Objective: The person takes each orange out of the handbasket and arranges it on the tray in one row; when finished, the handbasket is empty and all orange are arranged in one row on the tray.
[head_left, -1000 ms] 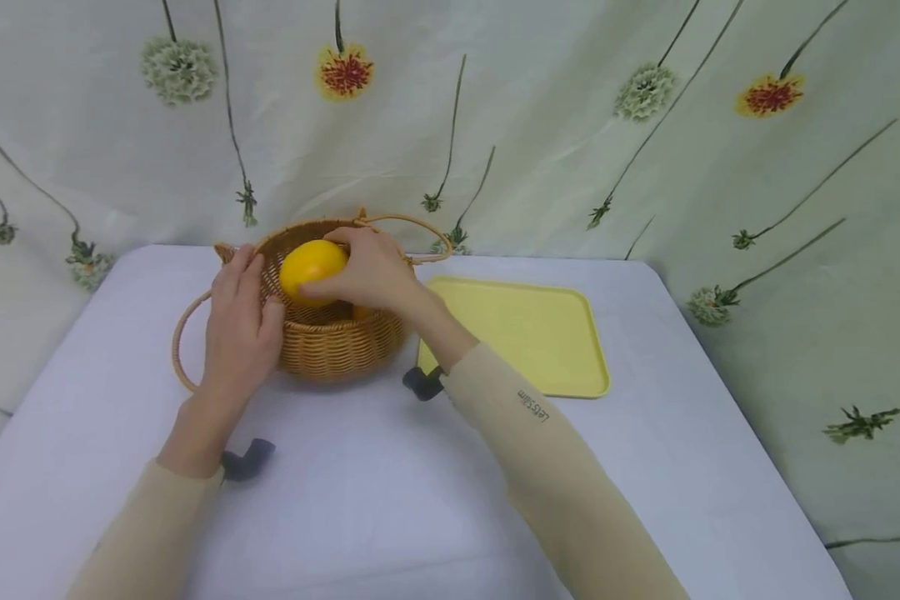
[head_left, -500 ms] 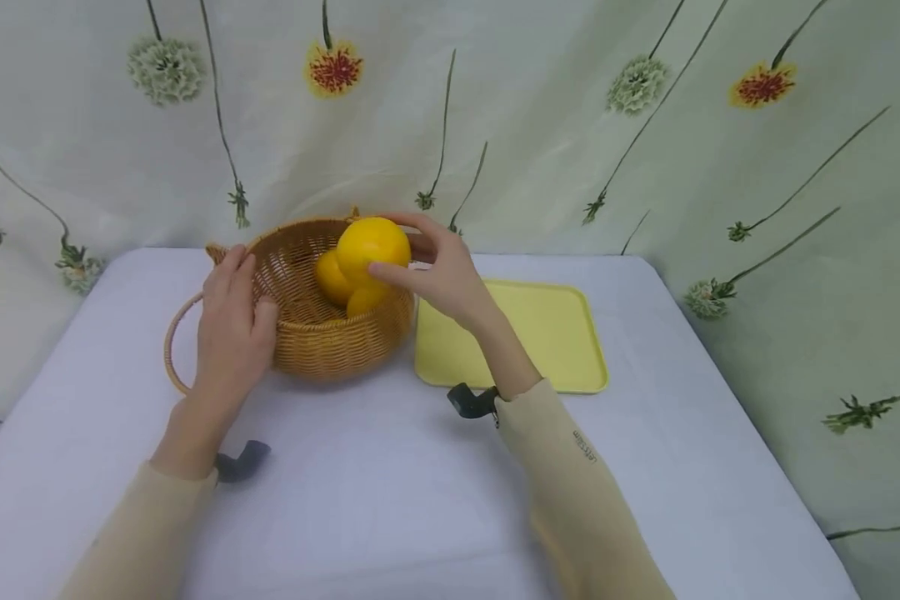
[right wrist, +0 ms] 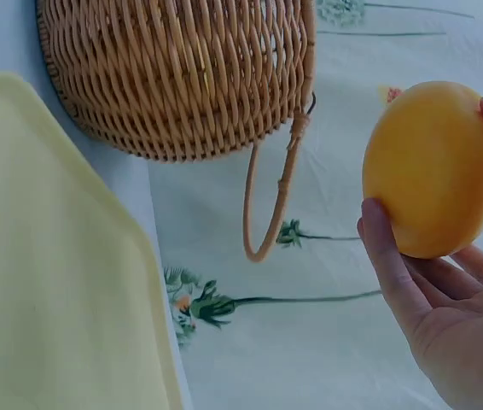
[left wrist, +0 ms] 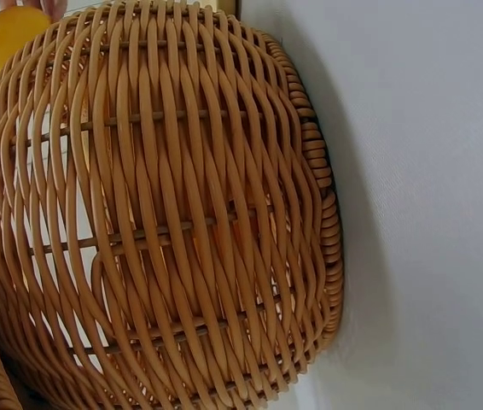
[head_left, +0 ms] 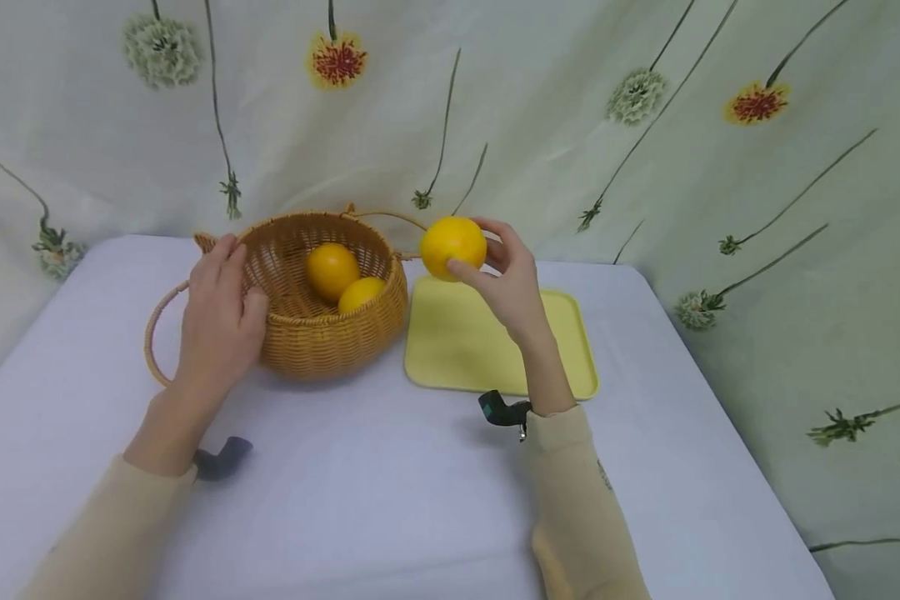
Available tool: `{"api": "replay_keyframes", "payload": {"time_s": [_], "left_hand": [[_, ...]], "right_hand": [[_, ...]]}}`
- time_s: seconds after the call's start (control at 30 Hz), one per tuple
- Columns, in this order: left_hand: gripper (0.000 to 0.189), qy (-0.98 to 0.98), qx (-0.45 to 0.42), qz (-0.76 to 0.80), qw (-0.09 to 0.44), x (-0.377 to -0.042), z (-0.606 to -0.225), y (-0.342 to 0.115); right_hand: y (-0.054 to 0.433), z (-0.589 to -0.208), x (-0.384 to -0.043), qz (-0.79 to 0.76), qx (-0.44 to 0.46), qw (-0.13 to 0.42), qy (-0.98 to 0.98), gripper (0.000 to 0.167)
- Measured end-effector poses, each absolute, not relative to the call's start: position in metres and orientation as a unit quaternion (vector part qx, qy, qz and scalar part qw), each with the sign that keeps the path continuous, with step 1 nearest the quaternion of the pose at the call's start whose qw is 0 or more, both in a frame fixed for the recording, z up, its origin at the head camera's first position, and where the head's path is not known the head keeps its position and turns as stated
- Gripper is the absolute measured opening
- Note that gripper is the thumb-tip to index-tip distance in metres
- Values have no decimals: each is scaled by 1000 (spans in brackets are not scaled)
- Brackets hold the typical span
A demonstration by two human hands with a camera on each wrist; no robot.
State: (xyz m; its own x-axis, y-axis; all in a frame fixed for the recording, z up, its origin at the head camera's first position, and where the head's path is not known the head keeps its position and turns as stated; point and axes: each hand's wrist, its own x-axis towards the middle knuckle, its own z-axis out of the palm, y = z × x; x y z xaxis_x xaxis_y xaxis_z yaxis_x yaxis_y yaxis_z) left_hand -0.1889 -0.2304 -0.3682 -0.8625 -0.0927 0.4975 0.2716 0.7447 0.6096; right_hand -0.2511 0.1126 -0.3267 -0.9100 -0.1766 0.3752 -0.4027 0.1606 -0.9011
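My right hand (head_left: 506,279) holds a yellow-orange fruit (head_left: 452,247) between thumb and fingers, raised over the back edge of the yellow tray (head_left: 450,362). In the right wrist view the fruit (right wrist: 436,171) is smooth and oval, its kind unclear. A wicker basket (head_left: 330,346) stands left of the tray, with two similar fruits inside: a rounder orange one (head_left: 332,271) and a yellower one (head_left: 362,293). My left hand (head_left: 221,321) rests on the basket's left rim, fingers extended. Woven basket side (left wrist: 165,196) fills most of the left wrist view, hiding most of that hand.
The basket's looped handles (head_left: 156,342) stick out at left and back right. The table (head_left: 360,483) has a white cover. Behind it hangs a flower-patterned cloth (head_left: 532,108). Dark wrist cameras (head_left: 502,410) jut from both wrists.
My right hand has lifted the fruit out of the basket and carried it right, above the tray. My left hand stays at the basket's left rim. Two fruits now show inside.
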Motion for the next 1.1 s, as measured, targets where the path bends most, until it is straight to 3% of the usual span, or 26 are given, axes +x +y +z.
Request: {"api": "replay_keyframes", "payload": {"time_s": [0.5, 1.1], "left_hand": [[66, -902, -43, -346, 255, -189, -368, -231], [65, -898, -50, -352, 260, -187, -371, -231]], "right_hand": [[130, -362, -271, 516, 100, 94, -845, 71], [100, -409, -279, 459, 71, 50, -884, 74]]}}
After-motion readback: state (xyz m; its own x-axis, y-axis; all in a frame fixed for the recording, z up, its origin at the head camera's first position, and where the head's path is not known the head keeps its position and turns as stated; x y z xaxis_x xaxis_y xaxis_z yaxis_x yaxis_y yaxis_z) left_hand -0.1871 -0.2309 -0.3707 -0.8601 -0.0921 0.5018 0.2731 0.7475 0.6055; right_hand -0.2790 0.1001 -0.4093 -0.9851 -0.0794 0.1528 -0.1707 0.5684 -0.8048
